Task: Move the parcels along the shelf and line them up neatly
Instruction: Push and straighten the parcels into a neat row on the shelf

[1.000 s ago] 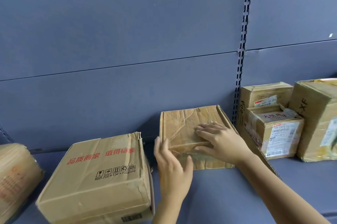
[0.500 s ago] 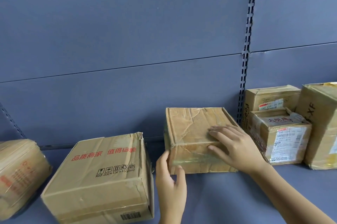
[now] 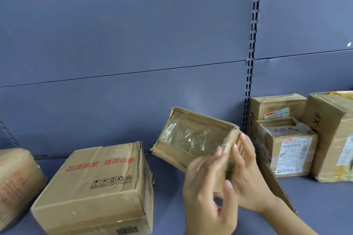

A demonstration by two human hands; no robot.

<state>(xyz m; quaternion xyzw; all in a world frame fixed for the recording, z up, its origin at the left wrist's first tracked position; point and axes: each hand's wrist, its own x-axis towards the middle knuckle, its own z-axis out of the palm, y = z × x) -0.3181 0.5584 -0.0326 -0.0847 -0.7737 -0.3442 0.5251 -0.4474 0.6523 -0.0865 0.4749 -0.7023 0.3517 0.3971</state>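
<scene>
The left hand and the right hand are gripping the parcel by its right end. They are holding it tilted above the shelf near the back edge, probably to stand it beside the boxes.

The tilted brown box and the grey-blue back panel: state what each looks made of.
The small brown box looks like corrugated cardboard, matte and creased; glossy clear tape glints across its face. The grey-blue back panel seems painted sheet metal, smooth and matte, judging by the slotted upright beside it.

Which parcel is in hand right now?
The tilted, tape-covered middle parcel, held by left hand and right hand; the others sit untouched on the shelf.
</scene>
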